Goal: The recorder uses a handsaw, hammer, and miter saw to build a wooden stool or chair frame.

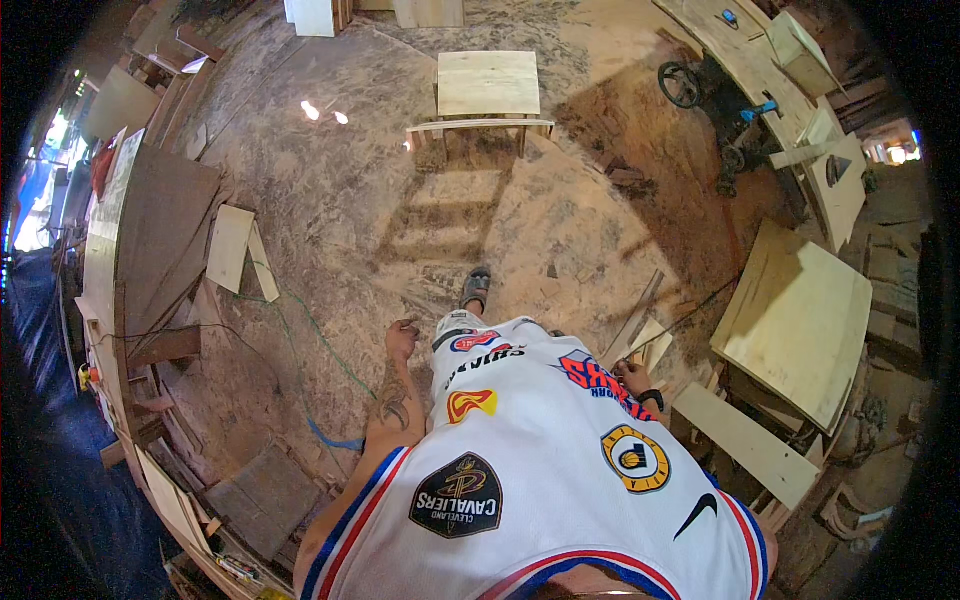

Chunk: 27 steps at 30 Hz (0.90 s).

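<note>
My left hand [403, 340] hangs low beside my left thigh, above the dusty floor. It holds nothing I can see; its fingers are loosely bent and a little apart. On the other side, my right hand [632, 377] is beside my shirt [540, 450], which partly covers it. A dark band [651, 399] circles that wrist. The right fingers look curled, and whatever they may hold is hidden. From near them a thin dark line [690, 318] runs up to the right; I cannot tell if it touches the hand. One sandalled foot [476, 288] shows ahead.
A small wooden bench-like piece [488, 84] stands ahead. Large pale panels [795, 320] lean at right, near a plank [745, 445]. A long workbench [735, 45] lines the far right. At left are a big cabinet-like piece [165, 220], an angled board piece [232, 248] and a green cord [318, 325].
</note>
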{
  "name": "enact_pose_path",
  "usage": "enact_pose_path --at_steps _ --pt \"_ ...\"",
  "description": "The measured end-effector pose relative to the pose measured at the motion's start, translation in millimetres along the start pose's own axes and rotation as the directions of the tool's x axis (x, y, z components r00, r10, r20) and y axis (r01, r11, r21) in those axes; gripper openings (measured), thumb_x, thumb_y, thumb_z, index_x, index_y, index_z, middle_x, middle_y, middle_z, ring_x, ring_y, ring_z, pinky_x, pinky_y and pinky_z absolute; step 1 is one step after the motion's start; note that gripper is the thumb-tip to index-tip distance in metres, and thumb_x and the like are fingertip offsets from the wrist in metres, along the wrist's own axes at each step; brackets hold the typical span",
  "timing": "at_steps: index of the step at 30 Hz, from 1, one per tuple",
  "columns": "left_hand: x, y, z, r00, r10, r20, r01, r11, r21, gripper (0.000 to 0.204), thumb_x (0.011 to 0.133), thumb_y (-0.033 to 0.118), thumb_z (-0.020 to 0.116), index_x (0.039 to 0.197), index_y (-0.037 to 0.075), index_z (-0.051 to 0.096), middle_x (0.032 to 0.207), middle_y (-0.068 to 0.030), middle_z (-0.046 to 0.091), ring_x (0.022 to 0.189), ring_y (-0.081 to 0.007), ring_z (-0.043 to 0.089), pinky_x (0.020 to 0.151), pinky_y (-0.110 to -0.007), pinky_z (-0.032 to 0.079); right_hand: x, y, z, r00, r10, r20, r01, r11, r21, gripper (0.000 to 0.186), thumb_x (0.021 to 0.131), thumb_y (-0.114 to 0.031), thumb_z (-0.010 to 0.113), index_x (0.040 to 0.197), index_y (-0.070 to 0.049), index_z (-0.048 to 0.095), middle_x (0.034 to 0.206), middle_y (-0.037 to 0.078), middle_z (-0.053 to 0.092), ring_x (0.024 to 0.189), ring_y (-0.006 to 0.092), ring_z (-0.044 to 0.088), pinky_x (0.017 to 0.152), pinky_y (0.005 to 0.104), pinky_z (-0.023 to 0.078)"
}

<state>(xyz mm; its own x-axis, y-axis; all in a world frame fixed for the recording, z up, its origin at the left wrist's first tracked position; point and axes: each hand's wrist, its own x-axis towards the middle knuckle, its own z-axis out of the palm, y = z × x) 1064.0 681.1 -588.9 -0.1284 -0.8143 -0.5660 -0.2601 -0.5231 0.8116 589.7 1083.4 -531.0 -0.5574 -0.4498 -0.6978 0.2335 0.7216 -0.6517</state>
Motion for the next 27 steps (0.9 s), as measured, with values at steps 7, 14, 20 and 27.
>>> enact_pose_path --at_steps 7,14,20,27 --pt "-1.9 7.5 3.4 1.0 -0.013 -0.013 0.015 0.993 0.12 0.035 0.082 0.004 0.062 0.116 -0.005 0.061 0.085 -0.0144 0.069 0.072 -0.0198 0.066 0.063 -0.03 0.051 -3.5 -10.6 2.6 0.999 0.052 -0.006 -0.052 0.997 -0.064 0.034 0.097 -0.028 0.057 0.1 0.004 0.064 0.088 0.01 0.067 0.074 0.0188 0.063 0.067 0.0323 0.053" --pt "-3.3 7.7 7.8 0.997 -0.063 0.038 0.066 0.996 -0.067 0.034 0.082 0.004 0.061 0.114 -0.005 0.062 0.088 -0.0134 0.07 0.074 -0.0197 0.067 0.065 -0.031 0.053 4.1 5.5 -5.7 0.999 -0.034 0.014 0.034 0.999 -0.01 0.04 0.091 -0.039 0.064 0.099 -0.001 0.058 0.076 0.008 0.066 0.063 0.0169 0.066 0.048 0.0269 0.047" --pt "11.7 -10.7 4.4 0.999 0.019 0.028 -0.022 0.994 0.111 0.038 0.078 0.009 0.064 0.115 -0.002 0.064 0.086 -0.0148 0.071 0.072 -0.0196 0.068 0.066 -0.031 0.053 -11.0 -17.2 0.1 0.998 0.058 -0.015 -0.059 0.995 -0.083 0.034 0.097 -0.029 0.058 0.101 0.003 0.064 0.087 0.01 0.067 0.074 0.0177 0.063 0.067 0.0309 0.053" --pt "7.0 -22.2 2.3 1.0 0.01 0.024 -0.013 0.994 0.107 0.039 0.078 0.009 0.065 0.115 -0.002 0.064 0.084 -0.0153 0.07 0.069 -0.0185 0.068 0.063 -0.031 0.053 -7.3 -19.1 -2.1 0.998 0.06 -0.011 -0.061 0.991 -0.117 0.033 0.096 -0.029 0.058 0.102 0.003 0.064 0.084 0.008 0.067 0.069 0.015 0.062 0.064 0.0284 0.051"
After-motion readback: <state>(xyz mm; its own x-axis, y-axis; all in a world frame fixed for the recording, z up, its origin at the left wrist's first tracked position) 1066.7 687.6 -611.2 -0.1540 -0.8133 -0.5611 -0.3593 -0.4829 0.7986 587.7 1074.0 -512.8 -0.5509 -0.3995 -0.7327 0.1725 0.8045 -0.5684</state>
